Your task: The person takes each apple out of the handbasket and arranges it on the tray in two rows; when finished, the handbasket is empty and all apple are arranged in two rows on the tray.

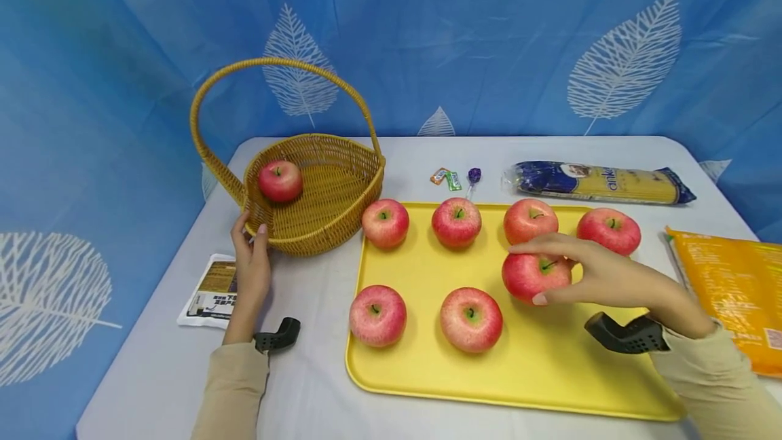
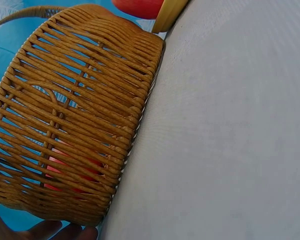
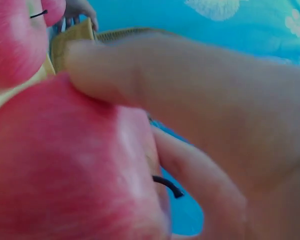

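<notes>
The apple (image 1: 535, 276) in hand is sitting over the right half of the yellow tray (image 1: 537, 365), just in front of 2 other apples in the back row. The right hand (image 1: 601, 276) is curling around it, fingers arching over the top and the thumb pressing its near side; the right wrist view is showing the red skin and dark stem filling the frame under the fingers (image 3: 190, 100). Whether the apple is resting on the tray or lifted just clear of it cannot be told.

6 more apples are lying on the tray: 4 along the back edge and 2 at the front left. 1 apple (image 1: 280, 180) is lying inside the wicker basket (image 1: 330, 223), which is standing on the table (image 1: 305, 386) just left of the tray. The left hand (image 1: 252, 265) is resting against the basket's near wall, fingers fairly straight and touching the weave rather than wrapping it.

Behind the tray, small candies (image 1: 446, 178), a lollipop (image 1: 474, 175) and a pasta packet (image 1: 595, 182) are lying; an orange bag (image 1: 733, 290) is sitting at the right, a printed packet (image 1: 210, 290) at the left
</notes>
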Available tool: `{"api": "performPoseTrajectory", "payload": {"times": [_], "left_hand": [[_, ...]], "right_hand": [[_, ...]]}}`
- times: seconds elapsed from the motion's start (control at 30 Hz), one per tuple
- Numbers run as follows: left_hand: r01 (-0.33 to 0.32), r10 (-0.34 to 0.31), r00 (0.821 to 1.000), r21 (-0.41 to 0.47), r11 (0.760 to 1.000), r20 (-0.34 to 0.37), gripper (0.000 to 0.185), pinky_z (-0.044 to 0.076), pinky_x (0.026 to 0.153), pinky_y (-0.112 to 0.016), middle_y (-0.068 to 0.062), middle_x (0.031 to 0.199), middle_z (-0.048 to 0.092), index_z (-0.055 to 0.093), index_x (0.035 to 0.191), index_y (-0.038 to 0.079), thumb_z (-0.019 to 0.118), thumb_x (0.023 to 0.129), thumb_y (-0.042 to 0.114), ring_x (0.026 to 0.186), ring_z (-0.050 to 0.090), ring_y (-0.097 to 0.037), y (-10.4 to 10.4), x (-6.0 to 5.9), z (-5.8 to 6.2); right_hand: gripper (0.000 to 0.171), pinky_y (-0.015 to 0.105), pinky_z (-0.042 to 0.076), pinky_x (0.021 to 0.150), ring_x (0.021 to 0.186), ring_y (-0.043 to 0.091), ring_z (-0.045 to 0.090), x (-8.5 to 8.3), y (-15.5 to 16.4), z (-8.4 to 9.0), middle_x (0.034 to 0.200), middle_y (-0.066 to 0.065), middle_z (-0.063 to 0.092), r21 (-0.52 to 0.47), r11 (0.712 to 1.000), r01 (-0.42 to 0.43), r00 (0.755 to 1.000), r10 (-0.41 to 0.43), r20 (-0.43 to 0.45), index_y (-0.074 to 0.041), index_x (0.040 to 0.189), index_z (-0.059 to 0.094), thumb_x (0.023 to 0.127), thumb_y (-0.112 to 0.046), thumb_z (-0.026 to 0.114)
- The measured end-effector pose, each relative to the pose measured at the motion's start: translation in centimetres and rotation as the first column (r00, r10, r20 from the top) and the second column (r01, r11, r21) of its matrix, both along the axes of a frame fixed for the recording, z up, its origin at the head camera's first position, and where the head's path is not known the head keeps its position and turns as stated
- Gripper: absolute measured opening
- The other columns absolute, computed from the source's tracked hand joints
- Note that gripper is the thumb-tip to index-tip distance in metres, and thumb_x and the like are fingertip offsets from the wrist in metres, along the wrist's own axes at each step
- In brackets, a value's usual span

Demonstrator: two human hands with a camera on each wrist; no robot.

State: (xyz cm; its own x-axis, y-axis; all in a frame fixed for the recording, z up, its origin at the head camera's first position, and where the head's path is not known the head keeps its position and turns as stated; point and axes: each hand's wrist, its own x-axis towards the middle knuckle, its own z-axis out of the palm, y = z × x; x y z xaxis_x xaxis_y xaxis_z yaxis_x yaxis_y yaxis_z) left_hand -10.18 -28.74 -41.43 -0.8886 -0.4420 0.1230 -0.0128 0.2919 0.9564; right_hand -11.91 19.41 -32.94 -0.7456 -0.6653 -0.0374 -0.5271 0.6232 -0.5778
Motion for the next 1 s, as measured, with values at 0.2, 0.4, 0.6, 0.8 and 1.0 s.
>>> {"api": "performPoseTrajectory", "payload": {"times": [0.2, 0.4, 0.6, 0.8, 1.0], "left_hand": [[-0.005, 0.005, 1.000, -0.001, 1.000, -0.003, 0.051, 0.035, 0.092, -0.037, -0.015, 0.141, 0.026, 0.015, 0.143, 0.024, 0.033, 0.097, 0.038, 0.119, 0.039, -0.028, 0.2, 0.0, -0.4], [-0.010, 0.010, 1.000, -0.019, 1.000, -0.013, 0.052, 0.034, 0.092, -0.033, -0.016, 0.141, 0.026, 0.016, 0.143, 0.022, 0.034, 0.097, 0.038, 0.118, 0.039, -0.027, 0.0, 0.0, -0.4], [-0.021, 0.021, 1.000, -0.026, 0.999, -0.006, 0.052, 0.034, 0.093, -0.035, -0.013, 0.141, 0.026, 0.015, 0.143, 0.024, 0.033, 0.097, 0.040, 0.119, 0.039, -0.026, -0.1, 0.1, -0.3], [-0.010, 0.010, 1.000, -0.012, 1.000, -0.026, 0.052, 0.035, 0.089, -0.034, -0.014, 0.140, 0.027, 0.015, 0.143, 0.023, 0.034, 0.097, 0.039, 0.116, 0.040, -0.026, -0.1, 0.2, -0.4], [-0.008, 0.008, 1.000, -0.013, 1.000, -0.022, 0.052, 0.035, 0.090, -0.035, -0.014, 0.140, 0.027, 0.015, 0.143, 0.024, 0.034, 0.097, 0.040, 0.116, 0.040, -0.025, -0.1, 0.0, -0.3]], "right_hand": [[0.054, 0.020, 0.046, 0.081, 0.106, -0.009, 0.044, 2.3, 2.8, -1.8, 0.120, -0.014, 0.053, -0.017, 1.000, 0.021, 1.000, -0.021, 0.021, -0.031, 0.124, 0.052, 0.075, -0.029, 0.073], [0.055, 0.018, 0.045, 0.079, 0.104, -0.010, 0.044, 4.2, 4.0, -3.4, 0.121, -0.014, 0.051, 0.008, 0.994, 0.106, 0.990, -0.106, 0.096, -0.034, 0.124, 0.051, 0.074, -0.035, 0.073], [0.056, 0.017, 0.044, 0.079, 0.103, -0.009, 0.044, 4.9, 3.6, -4.2, 0.119, -0.014, 0.050, -0.025, 0.994, 0.105, 0.990, -0.102, 0.096, -0.031, 0.125, 0.051, 0.074, -0.032, 0.073], [0.059, 0.017, 0.044, 0.078, 0.100, -0.008, 0.043, 5.4, 3.0, -4.4, 0.115, -0.016, 0.048, 0.008, 0.992, 0.125, 0.990, -0.126, 0.061, -0.031, 0.128, 0.049, 0.074, -0.035, 0.072], [0.072, 0.031, 0.047, 0.080, 0.108, 0.006, 0.040, 6.2, 2.4, -4.3, 0.123, -0.007, 0.043, 0.084, 0.979, 0.183, 0.981, -0.188, 0.052, -0.035, 0.138, 0.032, 0.076, -0.042, 0.068]]}}
